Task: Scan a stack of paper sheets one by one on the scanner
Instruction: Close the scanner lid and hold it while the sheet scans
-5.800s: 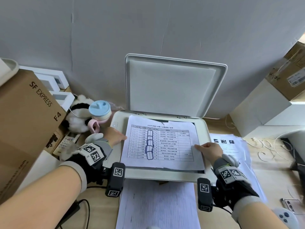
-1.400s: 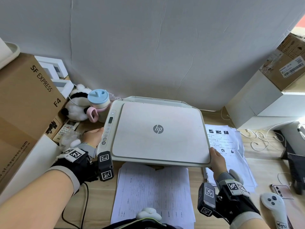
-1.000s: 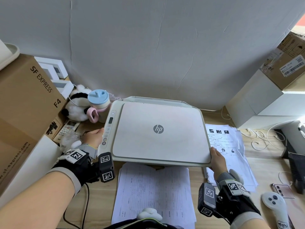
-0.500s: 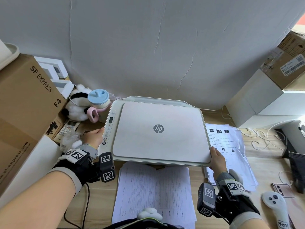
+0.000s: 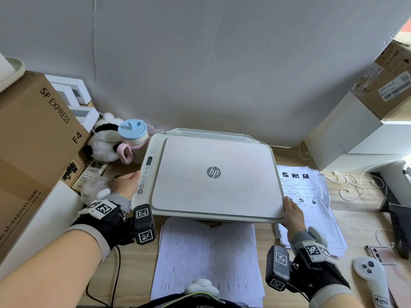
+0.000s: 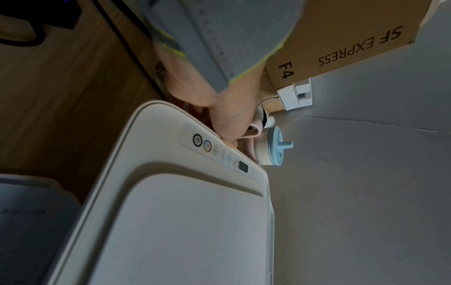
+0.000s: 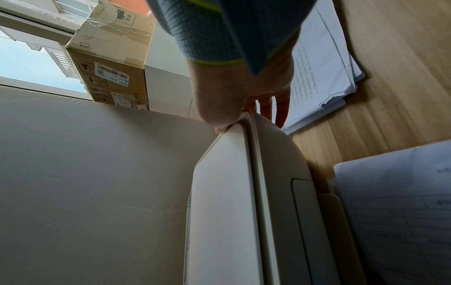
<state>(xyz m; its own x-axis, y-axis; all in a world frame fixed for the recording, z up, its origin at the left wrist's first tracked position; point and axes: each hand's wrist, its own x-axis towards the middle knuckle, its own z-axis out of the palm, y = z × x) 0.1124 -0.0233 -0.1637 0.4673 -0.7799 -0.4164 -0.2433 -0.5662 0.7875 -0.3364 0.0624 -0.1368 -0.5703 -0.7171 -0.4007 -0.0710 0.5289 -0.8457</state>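
The scanner [image 5: 213, 174] sat lid-down mid-desk, a scan apparently running. The left hand [image 5: 125, 183] gripped its left edge by the buttons; the right hand [image 5: 292, 215] pinched the lid's near-right corner. Next (I judge): lift the lid and swap in a sheet from the paper stack [image 5: 206, 263] in front.
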